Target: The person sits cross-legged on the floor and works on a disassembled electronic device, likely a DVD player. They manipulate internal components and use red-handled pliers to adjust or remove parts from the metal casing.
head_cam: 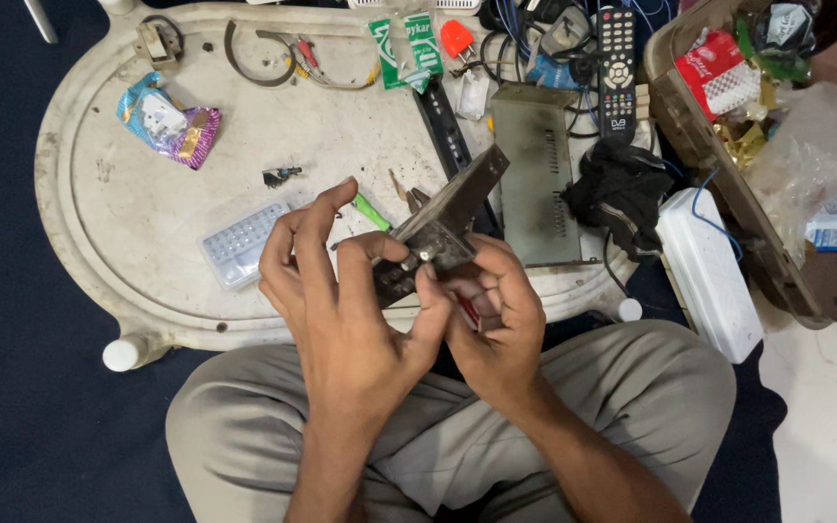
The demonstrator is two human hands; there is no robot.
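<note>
We find a dark metal plate (452,208) held up over the lap, at the near edge of the white oval table (99,194). Its long axis runs from about 7 o'clock, down in the grip, to 1 o'clock, where the free end stands clear of both hands. The left hand (341,300) clasps the lower end, thumb and fingers pressed together on a small metal fitting at the plate's face. The right hand (496,310) cups the plate from underneath at 4 o'clock, fingers curled shut around its lower edge; something red shows in that palm, which we cannot identify. Both hands touch the plate; neither is nearer.

Just beyond the free end, at 1 o'clock, lies a grey metal casing (535,174). At 9 o'clock of the hands sits a clear plastic parts box (242,244) with small compartments; we cannot tell their contents. A black remote (617,58) lies at 1 o'clock farther out. At 2 o'clock a brown basket (690,136) holds packets, wrappers and clear plastic bags.
</note>
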